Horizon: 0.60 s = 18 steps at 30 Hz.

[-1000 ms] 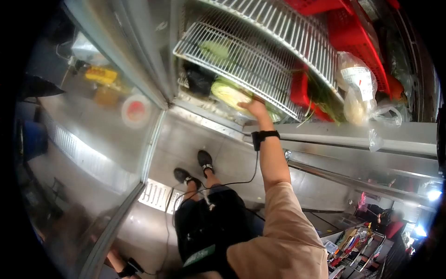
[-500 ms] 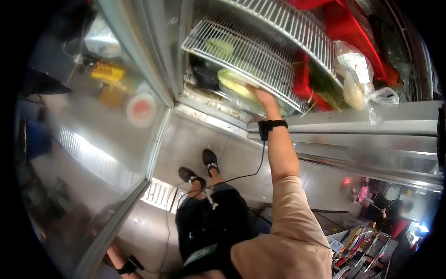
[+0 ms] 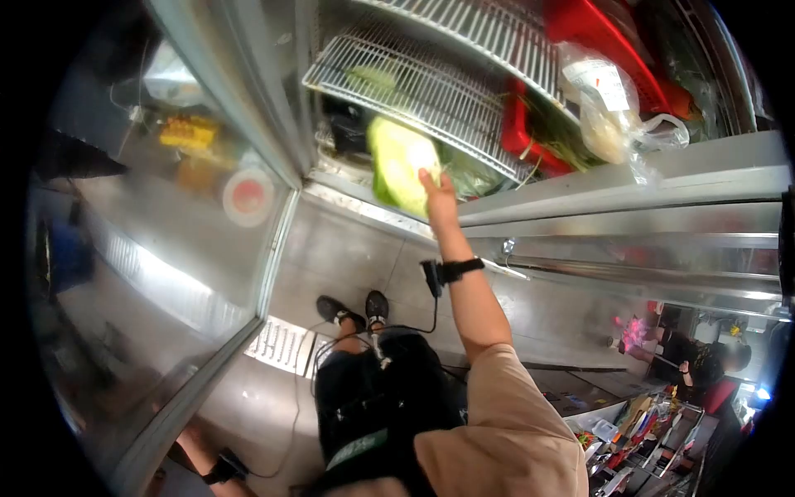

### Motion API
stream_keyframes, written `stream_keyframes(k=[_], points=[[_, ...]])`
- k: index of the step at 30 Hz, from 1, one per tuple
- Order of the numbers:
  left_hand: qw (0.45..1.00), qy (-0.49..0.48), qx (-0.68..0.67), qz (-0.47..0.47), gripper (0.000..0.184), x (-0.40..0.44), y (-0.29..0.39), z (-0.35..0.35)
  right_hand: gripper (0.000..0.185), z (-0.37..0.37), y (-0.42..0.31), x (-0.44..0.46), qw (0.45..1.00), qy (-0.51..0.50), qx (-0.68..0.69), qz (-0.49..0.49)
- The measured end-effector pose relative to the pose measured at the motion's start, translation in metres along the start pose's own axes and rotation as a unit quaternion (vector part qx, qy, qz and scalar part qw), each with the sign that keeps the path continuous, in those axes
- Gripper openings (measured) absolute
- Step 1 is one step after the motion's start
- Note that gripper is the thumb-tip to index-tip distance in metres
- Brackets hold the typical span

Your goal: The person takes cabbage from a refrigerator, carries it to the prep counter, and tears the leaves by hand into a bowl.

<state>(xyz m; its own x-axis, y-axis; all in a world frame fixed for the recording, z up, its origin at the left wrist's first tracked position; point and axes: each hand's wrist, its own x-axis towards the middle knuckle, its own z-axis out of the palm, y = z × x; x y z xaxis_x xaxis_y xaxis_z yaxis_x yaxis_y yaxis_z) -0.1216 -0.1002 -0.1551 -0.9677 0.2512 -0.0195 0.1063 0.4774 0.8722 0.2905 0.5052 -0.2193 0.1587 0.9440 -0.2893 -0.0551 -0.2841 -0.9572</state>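
Note:
Pale green leafy cabbage [image 3: 403, 164] is at the open front of the refrigerator, below the wire shelf [image 3: 406, 91]. My right hand [image 3: 439, 195] grips its right side, with the thumb and a finger showing against the leaves. Behind and right of the cabbage lies clear plastic wrapping [image 3: 470, 176]. A dark bag [image 3: 346, 124] sits to its left in the compartment. My left forearm [image 3: 199, 451] reaches toward the door frame at the lower left; the fingers of that hand are hidden.
The glass door [image 3: 186, 282] stands open on the left. A red basket [image 3: 609, 41] and a bagged, labelled item [image 3: 609, 108] are at the upper right. A cable [image 3: 435, 311] hangs from my right wrist strap. Another person [image 3: 704, 360] is at the far right.
My right hand has drawn the cabbage out from beneath the shelf, toward me, and more of it shows. My view has shifted slightly, and my feet stand closer together.

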Motion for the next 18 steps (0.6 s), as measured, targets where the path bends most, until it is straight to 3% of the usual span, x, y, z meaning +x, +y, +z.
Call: stream_keyframes(k=[2,4,7,8,9,10,15,16,18], points=[[1.000,0.004,0.000,0.029,0.047,0.002,0.022,-0.003,0.075,-0.011,-0.016,-0.034,0.989,-0.091,-0.058,0.102],[0.998,0.005,-0.001,0.068,0.047,0.002,0.049,-0.001,0.073,-0.035,0.020,-0.035,0.974,-0.179,-0.018,0.137],[0.989,0.003,-0.005,0.145,0.047,0.007,0.098,0.009,0.060,-0.072,0.030,-0.077,0.964,-0.175,-0.006,0.199],[0.985,0.001,-0.006,0.172,0.047,0.008,0.114,0.014,0.055,-0.080,0.010,-0.097,0.965,-0.142,-0.061,0.211],[0.982,-0.003,-0.011,0.187,0.047,0.011,0.124,0.015,0.056,-0.102,0.020,-0.106,0.946,-0.221,0.023,0.238],[0.980,-0.011,-0.023,0.200,0.047,0.014,0.134,0.017,0.052,-0.114,0.014,-0.121,0.939,-0.216,0.036,0.265],[0.959,-0.059,-0.240,0.138,0.043,0.057,0.064,-0.013,0.049,-0.186,0.003,-0.185,0.915,-0.230,0.122,0.308],[0.891,-0.205,-0.393,0.102,0.046,0.067,0.048,-0.017,0.048,-0.198,0.001,-0.198,0.918,-0.216,0.134,0.305],[0.779,-0.344,-0.520,0.070,0.050,0.070,0.048,-0.026,0.047,-0.221,0.010,-0.228,0.919,-0.207,0.153,0.299]])
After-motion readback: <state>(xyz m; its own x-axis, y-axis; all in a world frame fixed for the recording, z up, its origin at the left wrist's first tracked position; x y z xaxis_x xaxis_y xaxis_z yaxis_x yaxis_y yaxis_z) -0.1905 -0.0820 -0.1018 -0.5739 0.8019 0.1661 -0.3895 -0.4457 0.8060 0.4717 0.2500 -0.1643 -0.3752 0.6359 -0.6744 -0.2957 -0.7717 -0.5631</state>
